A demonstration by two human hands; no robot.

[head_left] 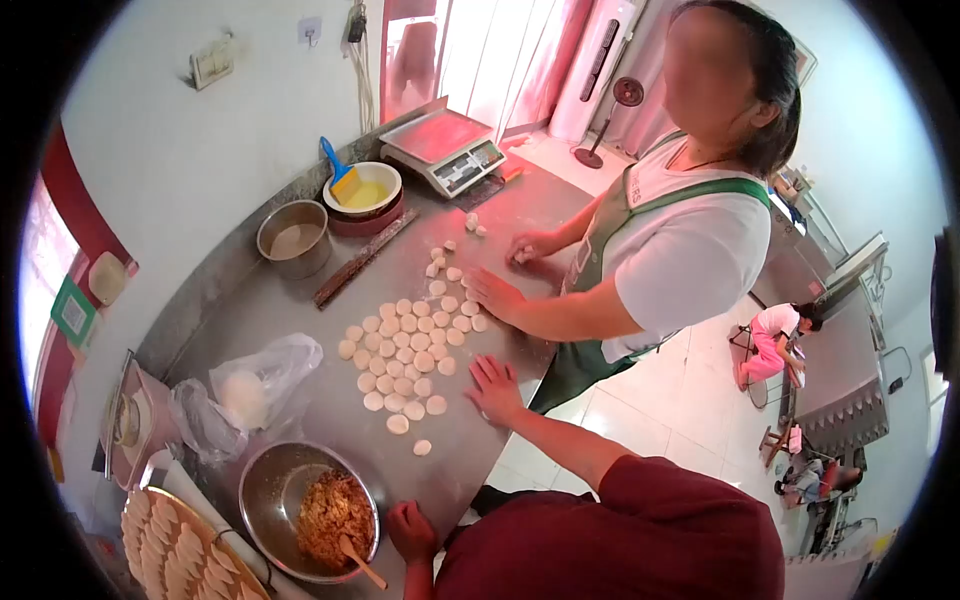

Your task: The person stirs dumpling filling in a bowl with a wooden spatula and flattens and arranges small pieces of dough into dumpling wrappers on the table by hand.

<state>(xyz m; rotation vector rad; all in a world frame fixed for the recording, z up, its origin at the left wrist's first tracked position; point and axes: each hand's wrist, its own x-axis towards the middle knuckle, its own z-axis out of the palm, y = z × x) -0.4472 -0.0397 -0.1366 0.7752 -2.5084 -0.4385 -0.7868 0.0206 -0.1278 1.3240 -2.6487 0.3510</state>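
Observation:
My right hand (495, 390) lies palm down on the metal table, fingers spread, just beside many flattened dough discs (403, 355). Lower down, my left hand (411, 531) rests at the table edge with its fingers bent in, and nothing shows in it. Close to that hand stands a steel bowl (262, 505) of reddish-brown filling (335, 515), with a wooden spoon (362, 562) stuck in it. A co-worker's hand (494, 297) presses at the upper discs, and their other hand (533, 246) is near a few small dough pieces (474, 226).
A dough lump (243, 398) sits in a plastic bag (290, 365). Shaped dumplings (175, 545) fill a round tray at lower left. Along the wall are a metal pot (294, 240), a white bowl (378, 187) with a brush (343, 178), a stick (365, 258) and a scale (445, 148).

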